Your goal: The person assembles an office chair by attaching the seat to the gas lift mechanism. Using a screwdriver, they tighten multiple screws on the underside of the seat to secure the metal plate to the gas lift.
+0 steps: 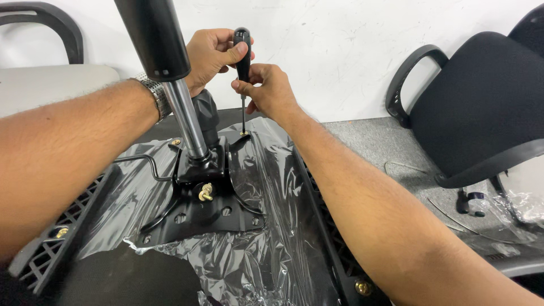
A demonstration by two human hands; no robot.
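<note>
White wall behind, upturned chair seat (294, 249) under plastic wrap. Left hand (209, 54) grips the screwdriver (243, 54) handle for torque; right hand (269, 90) pinches lower, keeping the tip upright on the corner screw (245, 133) of the mounting plate (204, 212).

Both hands, left (212, 54) & right (266, 90), grip black screwdriver (243, 56) top-centre, tip on screw (245, 133) in chair mech plate (198, 212), frame centre.

White scuffed wall (340, 51), grey speckled floor (374, 147), black armchair (476, 102) at right, pale chair (51, 85) at left.

left hand (211, 54) clenched, right hand (266, 88) pinching (forearms extended)
</note>
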